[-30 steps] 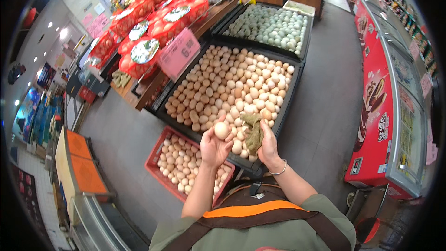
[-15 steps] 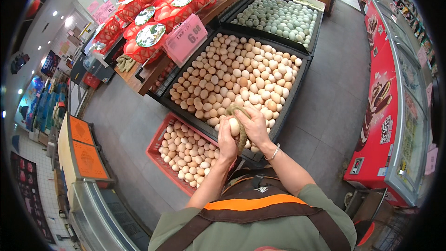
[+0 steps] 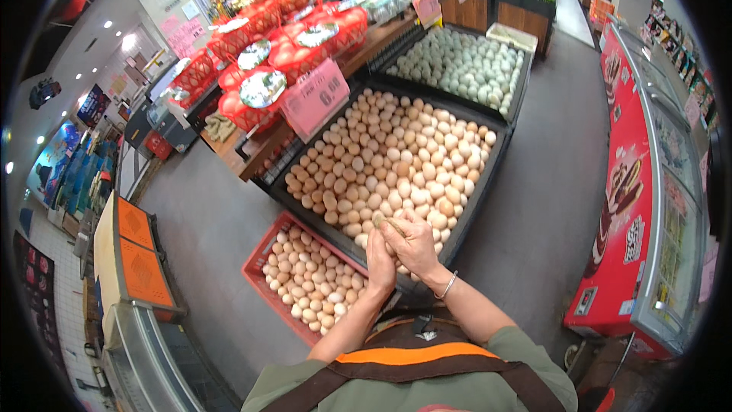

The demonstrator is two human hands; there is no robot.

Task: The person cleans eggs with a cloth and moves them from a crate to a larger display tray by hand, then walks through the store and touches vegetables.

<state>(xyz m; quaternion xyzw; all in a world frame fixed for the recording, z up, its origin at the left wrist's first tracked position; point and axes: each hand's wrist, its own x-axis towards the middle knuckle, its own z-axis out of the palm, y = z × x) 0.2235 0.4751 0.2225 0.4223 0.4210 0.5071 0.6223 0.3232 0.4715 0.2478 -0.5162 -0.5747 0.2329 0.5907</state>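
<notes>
My left hand (image 3: 380, 259) and my right hand (image 3: 415, 246) are pressed together over the near edge of a black tray (image 3: 476, 210) full of brown eggs (image 3: 396, 145). Between them is the egg seen half a second ago, now covered by my fingers. My right hand closes round an olive-brown cloth (image 3: 393, 224), of which only a small piece shows at the fingertips. Below and left of the tray, a red plastic crate (image 3: 268, 284) holds more brown eggs (image 3: 309, 282).
Pale green eggs (image 3: 461, 69) fill another black tray beyond. Red baskets of eggs (image 3: 252, 107) stand on a wooden shelf (image 3: 232, 160) at the left, with a pink price card (image 3: 316, 99) in front. A red chest freezer (image 3: 610, 259) lines the right side of the grey floor (image 3: 526, 183).
My hands have closed together over the egg, which was visible before. The cloth, which hung down between them, is now mostly gathered inside. The view has tipped up slightly.
</notes>
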